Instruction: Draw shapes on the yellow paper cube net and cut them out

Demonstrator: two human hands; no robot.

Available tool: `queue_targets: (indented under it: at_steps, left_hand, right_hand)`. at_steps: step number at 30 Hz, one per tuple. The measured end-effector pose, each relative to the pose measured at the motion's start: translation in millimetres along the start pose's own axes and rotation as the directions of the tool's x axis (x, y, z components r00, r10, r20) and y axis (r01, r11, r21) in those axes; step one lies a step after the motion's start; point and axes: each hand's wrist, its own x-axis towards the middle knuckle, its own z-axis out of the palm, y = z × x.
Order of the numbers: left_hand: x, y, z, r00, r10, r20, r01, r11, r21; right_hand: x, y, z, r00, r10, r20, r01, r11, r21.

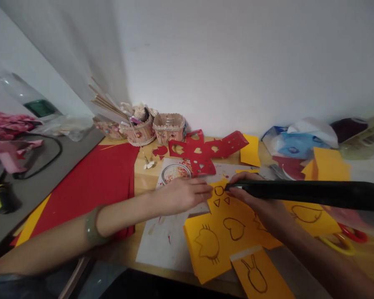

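My right hand (255,199) is closed around a long black pen (299,193). The pen's tip rests beside a small drawn circle on the yellow paper (216,211), above two drawn triangles. My left hand (182,194) has its fingers together at that paper's left edge, gripping it there; the thumb is mostly hidden. Lower on the yellow paper are a drawn heart and a tulip-like shape with short strokes. A yellow piece with a rabbit-like outline (255,274) overlaps it at the front. A further heart-like outline (308,214) shows to the right, past my right wrist.
A red cut-out paper (207,147) lies behind my hands. Red sheets (93,182) cover the left side. Decorated baskets (169,128) stand by the wall, one holding sticks. A pink glue gun (11,155) sits far left. Scissors with red and yellow handles (339,245) lie right.
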Motion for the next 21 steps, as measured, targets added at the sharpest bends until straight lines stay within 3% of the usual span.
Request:
queue_targets:
  at_steps: [4, 10, 15, 21]
  left_hand:
    - [-2.3, 8.2, 12.8, 0.996, 0.091, 0.007, -0.091, 0.980, 0.178]
    - [4.8, 26.0, 22.8, 0.991, 0.120, -0.062, -0.087, 0.918, 0.388]
    - [7.4, 36.2, 31.4, 0.978, 0.128, -0.163, -0.038, 0.883, 0.468]
    - [6.4, 38.9, 33.2, 0.974, 0.129, -0.186, -0.021, 0.870, 0.493]
  right_hand:
    - [12.2, 2.8, 8.4, 0.997, -0.046, 0.056, 0.047, 0.999, -0.016]
    - [18.1, 10.7, 10.2, 0.994, -0.074, 0.076, 0.080, 0.994, -0.075]
    - [14.3, 14.8, 16.9, 0.997, -0.073, 0.040, 0.080, 0.978, -0.192]
    - [7.4, 24.8, 22.9, 0.994, -0.110, -0.030, 0.095, 0.947, -0.307]
